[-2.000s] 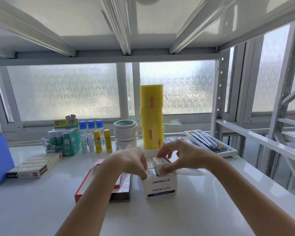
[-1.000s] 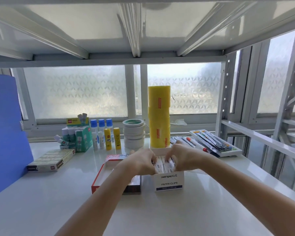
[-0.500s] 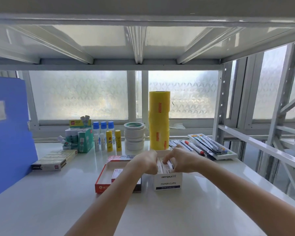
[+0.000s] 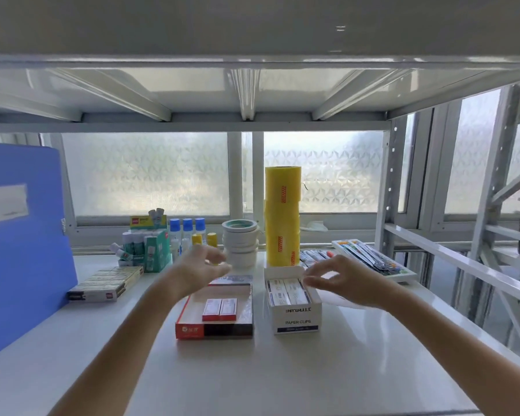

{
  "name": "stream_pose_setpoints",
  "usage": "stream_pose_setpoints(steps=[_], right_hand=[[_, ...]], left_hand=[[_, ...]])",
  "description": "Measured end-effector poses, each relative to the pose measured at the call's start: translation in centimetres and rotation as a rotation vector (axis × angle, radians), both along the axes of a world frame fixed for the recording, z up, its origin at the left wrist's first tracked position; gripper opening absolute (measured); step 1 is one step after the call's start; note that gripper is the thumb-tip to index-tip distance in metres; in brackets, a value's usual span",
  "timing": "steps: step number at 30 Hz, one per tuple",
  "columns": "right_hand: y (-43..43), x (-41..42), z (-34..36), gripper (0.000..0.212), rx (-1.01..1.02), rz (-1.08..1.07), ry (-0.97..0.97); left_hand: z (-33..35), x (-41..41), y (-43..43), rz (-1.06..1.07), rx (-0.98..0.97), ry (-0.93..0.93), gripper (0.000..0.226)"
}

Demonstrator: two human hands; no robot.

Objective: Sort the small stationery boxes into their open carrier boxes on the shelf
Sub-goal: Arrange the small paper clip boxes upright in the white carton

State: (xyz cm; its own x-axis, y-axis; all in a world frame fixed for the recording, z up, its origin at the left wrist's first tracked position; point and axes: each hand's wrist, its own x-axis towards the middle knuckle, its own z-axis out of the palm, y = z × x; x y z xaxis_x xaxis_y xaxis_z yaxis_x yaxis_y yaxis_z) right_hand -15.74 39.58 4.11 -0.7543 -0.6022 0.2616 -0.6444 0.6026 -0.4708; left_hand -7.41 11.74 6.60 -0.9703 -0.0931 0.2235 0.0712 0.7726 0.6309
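A white open carrier box (image 4: 296,320) marked PAPER CLIPS stands mid-shelf, filled with small white boxes (image 4: 287,292) lying in rows. To its left lies a red open carrier box (image 4: 189,328) holding two small red-and-white boxes (image 4: 219,309) side by side. My right hand (image 4: 339,280) hovers just right of the white carrier's top, fingers apart, holding nothing. My left hand (image 4: 200,268) is raised above the back of the red carrier, fingers spread and blurred, also empty.
A tall yellow film roll (image 4: 282,216) and stacked tape rolls (image 4: 240,243) stand behind the carriers. Glue sticks and bottles (image 4: 162,241) sit back left, a flat staple box (image 4: 105,284) and a blue folder (image 4: 18,235) left, a pen tray (image 4: 373,259) right.
Both hands have lifted off the small boxes in the white carrier and moved apart, the left toward the red carrier. The camera has tilted up.
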Motion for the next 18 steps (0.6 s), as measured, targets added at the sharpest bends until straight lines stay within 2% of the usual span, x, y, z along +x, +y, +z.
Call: stream_pose_setpoints(steps=[3,6,8,12,15,18], right_hand=[[0.8,1.1,-1.6,0.036,0.033,0.026,0.043],[0.0,1.3,-2.0,0.064,0.069,-0.033,0.076],[-0.9,1.0,-2.1,0.071,0.189,-0.069,0.155],[-1.8,0.9,-2.6,0.058,0.335,-0.064,0.201],[-1.4,0.6,-2.6,0.059,0.314,-0.034,0.142],[-1.0,0.7,-3.0,0.051,0.275,-0.027,0.138]], left_hand=[[-2.1,2.7,-3.4,0.129,-0.085,-0.045,0.036],[-4.5,4.5,-4.9,0.213,-0.074,-0.048,0.039],[-6.1,5.2,-5.4,0.234,-0.046,-0.029,0.039],[-8.0,5.6,-5.9,0.179,0.069,-0.044,0.044],[-8.3,5.4,-5.7,0.087,0.14,-0.067,0.048],[-8.2,5.4,-5.5,-0.003,0.173,-0.099,0.052]])
